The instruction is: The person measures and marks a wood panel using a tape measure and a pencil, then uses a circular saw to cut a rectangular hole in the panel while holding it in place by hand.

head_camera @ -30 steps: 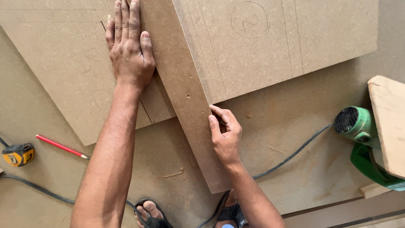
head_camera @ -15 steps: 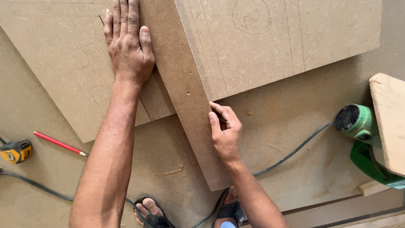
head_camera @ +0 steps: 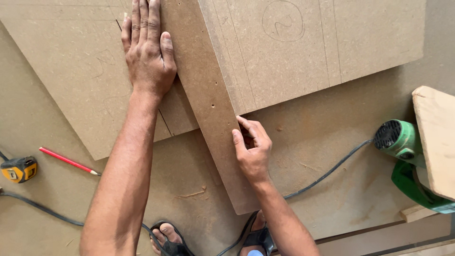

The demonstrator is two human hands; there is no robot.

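Observation:
A long narrow fibreboard strip [head_camera: 208, 99] lies diagonally across a large brown fibreboard sheet [head_camera: 332, 47] marked with pencil lines and a drawn circle. My left hand [head_camera: 148, 52] rests flat, fingers together, on the sheet with its thumb against the strip's left edge. My right hand [head_camera: 252, 148] presses on the strip's right edge near its lower part, fingers curled against the edge. Neither hand holds a tool that I can see.
A red pencil [head_camera: 68, 161] and a yellow tape measure [head_camera: 19, 169] lie on the floor at left. A green power tool [head_camera: 403, 142] with a black cord [head_camera: 327, 173] sits at right under a wooden board [head_camera: 438, 137]. My sandalled feet [head_camera: 170, 239] show at the bottom.
The view has shifted slightly downward. Both hands stay in place on the sheet and strip, with no visible movement of the strip.

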